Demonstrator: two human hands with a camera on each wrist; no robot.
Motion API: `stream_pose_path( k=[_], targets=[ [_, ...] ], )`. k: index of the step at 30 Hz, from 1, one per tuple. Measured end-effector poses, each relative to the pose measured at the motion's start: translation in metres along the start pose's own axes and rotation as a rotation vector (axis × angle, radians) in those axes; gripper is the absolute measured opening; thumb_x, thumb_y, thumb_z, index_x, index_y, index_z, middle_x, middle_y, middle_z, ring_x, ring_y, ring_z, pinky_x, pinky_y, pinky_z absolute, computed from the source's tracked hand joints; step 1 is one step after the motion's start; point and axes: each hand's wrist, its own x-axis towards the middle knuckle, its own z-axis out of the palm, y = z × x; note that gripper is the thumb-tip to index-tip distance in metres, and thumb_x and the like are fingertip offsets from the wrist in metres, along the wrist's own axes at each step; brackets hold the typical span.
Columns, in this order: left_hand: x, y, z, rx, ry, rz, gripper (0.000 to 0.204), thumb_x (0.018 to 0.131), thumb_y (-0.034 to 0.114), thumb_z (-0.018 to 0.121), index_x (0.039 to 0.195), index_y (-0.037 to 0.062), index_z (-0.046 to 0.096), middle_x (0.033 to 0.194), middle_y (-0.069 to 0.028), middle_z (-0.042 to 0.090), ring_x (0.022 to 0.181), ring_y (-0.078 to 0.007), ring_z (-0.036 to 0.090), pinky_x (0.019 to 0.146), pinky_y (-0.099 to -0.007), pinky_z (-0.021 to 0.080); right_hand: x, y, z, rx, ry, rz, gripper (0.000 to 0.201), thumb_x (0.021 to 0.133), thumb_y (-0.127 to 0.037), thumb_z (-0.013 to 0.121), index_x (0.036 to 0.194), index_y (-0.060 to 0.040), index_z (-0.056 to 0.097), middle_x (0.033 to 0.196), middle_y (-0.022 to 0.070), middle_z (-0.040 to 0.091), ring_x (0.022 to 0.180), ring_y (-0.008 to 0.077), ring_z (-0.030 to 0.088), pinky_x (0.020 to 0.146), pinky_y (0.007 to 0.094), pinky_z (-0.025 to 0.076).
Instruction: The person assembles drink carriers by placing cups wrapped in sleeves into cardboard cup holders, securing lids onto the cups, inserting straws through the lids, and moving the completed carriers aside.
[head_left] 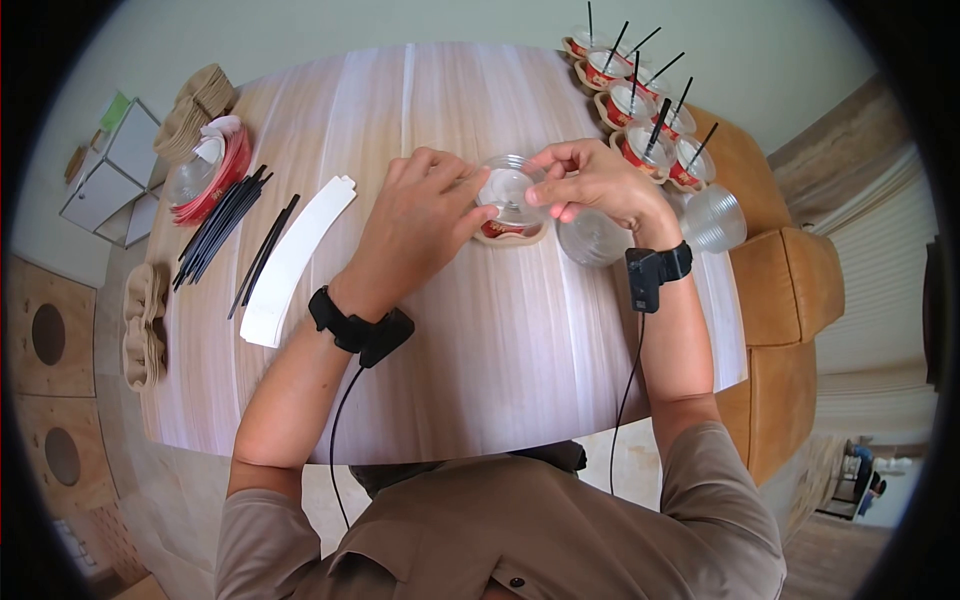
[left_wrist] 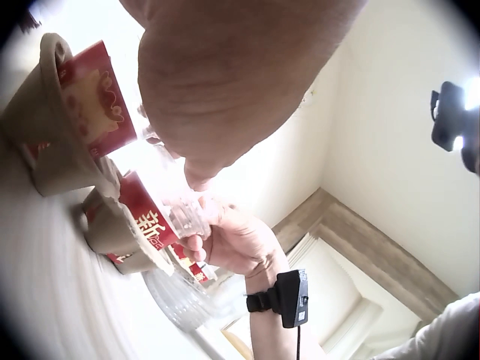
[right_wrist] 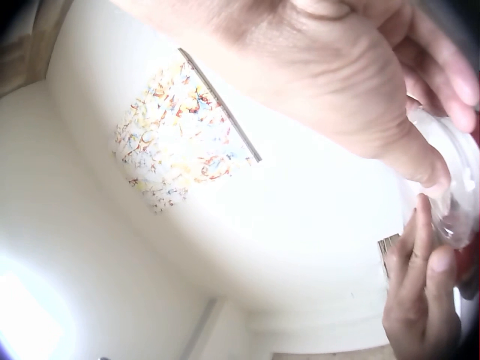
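Observation:
A clear domed lid sits over a cup with a red sleeve, held in a beige pulp carrier. From the left, my left hand touches the lid's edge with thumb and fairly straight fingers; these also show in the right wrist view. My right hand pinches the opposite edge between thumb and fingers. In the left wrist view, two red-sleeved cups stand side by side in the carrier, with my right hand at the farther one's lid.
Stacked clear lids lie at the right. Several finished-looking cups with black straws stand at the back right. Black straws, white strips, red sleeves and pulp carriers lie at the left.

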Motion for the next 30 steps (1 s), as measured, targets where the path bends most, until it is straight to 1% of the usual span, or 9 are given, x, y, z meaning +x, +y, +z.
stream_pose_path(
  k=[4, 8, 11, 13, 14, 17, 21, 23, 30],
  targets=[
    [0.0, 0.0, -0.001, -0.033, 0.008, 0.004, 0.043, 0.1, 0.025, 0.082, 0.135, 0.0007, 0.076, 0.125, -0.0083, 0.074, 0.119, -0.0314, 0.063, 0.103, -0.0457, 0.05, 0.001, 0.002, 0.001, -0.028, -0.002, -0.023, 0.059, 0.09, -0.027, 0.099, 0.132, 0.0073, 0.076, 0.094, 0.0037, 0.077, 0.074, 0.0082, 0.073, 0.063, 0.0218, 0.059],
    [0.0, -0.001, -0.008, -0.059, -0.046, -0.028, 0.052, 0.097, 0.027, 0.086, 0.143, 0.0064, 0.076, 0.133, -0.0122, 0.07, 0.124, -0.0338, 0.064, 0.107, -0.0471, 0.05, -0.004, -0.001, -0.006, -0.039, 0.012, -0.003, 0.056, 0.091, -0.028, 0.099, 0.13, 0.0056, 0.077, 0.094, 0.0031, 0.077, 0.075, 0.008, 0.073, 0.065, 0.0226, 0.059],
    [0.006, -0.001, -0.032, -0.067, -0.109, -0.066, 0.061, 0.093, 0.03, 0.09, 0.149, 0.0111, 0.074, 0.142, -0.0164, 0.065, 0.13, -0.0368, 0.063, 0.112, -0.0478, 0.048, -0.012, 0.005, -0.035, -0.163, 0.077, 0.002, 0.061, 0.086, -0.033, 0.101, 0.128, 0.004, 0.078, 0.094, 0.0056, 0.078, 0.082, 0.0143, 0.075, 0.073, 0.0302, 0.061],
    [0.003, -0.01, -0.039, -0.058, -0.153, -0.105, 0.066, 0.091, 0.031, 0.092, 0.152, 0.0132, 0.073, 0.147, -0.0185, 0.062, 0.133, -0.0383, 0.062, 0.115, -0.048, 0.048, -0.022, 0.013, -0.048, -0.64, 0.154, -0.062, 0.073, 0.077, -0.043, 0.104, 0.128, 0.0023, 0.077, 0.101, 0.0107, 0.079, 0.094, 0.0242, 0.077, 0.084, 0.0388, 0.062],
    [0.001, -0.017, -0.041, -0.04, -0.173, -0.116, 0.068, 0.09, 0.03, 0.093, 0.153, 0.0129, 0.072, 0.147, -0.0187, 0.061, 0.134, -0.0388, 0.062, 0.115, -0.0476, 0.048, -0.028, 0.011, -0.048, -0.72, 0.159, 0.089, 0.087, 0.067, -0.048, 0.106, 0.132, 0.0021, 0.075, 0.113, 0.016, 0.08, 0.109, 0.0336, 0.076, 0.094, 0.0444, 0.06],
    [0.0, -0.023, -0.038, -0.087, -0.208, -0.176, 0.071, 0.09, 0.029, 0.094, 0.154, 0.013, 0.07, 0.145, -0.0184, 0.06, 0.135, -0.0392, 0.061, 0.114, -0.0471, 0.051, -0.037, 0.004, -0.037, -0.75, 0.089, 0.147, 0.093, 0.064, -0.048, 0.106, 0.136, 0.0012, 0.074, 0.123, 0.0188, 0.08, 0.116, 0.0375, 0.076, 0.099, 0.0448, 0.059],
    [-0.003, -0.026, -0.03, -0.13, -0.214, -0.219, 0.072, 0.09, 0.027, 0.095, 0.155, 0.0139, 0.069, 0.139, -0.0167, 0.058, 0.134, -0.0385, 0.061, 0.112, -0.0466, 0.054, -0.035, 0.003, -0.029, -0.792, 0.066, 0.133, 0.097, 0.062, -0.045, 0.107, 0.139, 0.002, 0.072, 0.127, 0.021, 0.079, 0.121, 0.0397, 0.075, 0.101, 0.0451, 0.059],
    [-0.004, -0.025, -0.03, -0.139, -0.213, -0.229, 0.072, 0.09, 0.028, 0.095, 0.155, 0.0139, 0.069, 0.139, -0.0165, 0.058, 0.134, -0.0382, 0.061, 0.112, -0.0467, 0.055, -0.033, 0.0, -0.027, -0.823, 0.03, 0.155, 0.094, 0.062, -0.045, 0.107, 0.14, -0.0034, 0.073, 0.13, 0.0189, 0.076, 0.121, 0.0366, 0.074, 0.104, 0.044, 0.058],
    [-0.004, -0.025, -0.031, -0.142, -0.208, -0.227, 0.072, 0.09, 0.03, 0.095, 0.155, 0.0141, 0.068, 0.139, -0.0164, 0.057, 0.133, -0.0376, 0.062, 0.111, -0.0465, 0.056, -0.029, 0.018, -0.043, -0.762, 0.041, 0.078, 0.09, 0.067, -0.05, 0.103, 0.136, 0.0, 0.074, 0.128, 0.0181, 0.079, 0.119, 0.036, 0.075, 0.101, 0.0433, 0.059]
  ],
)
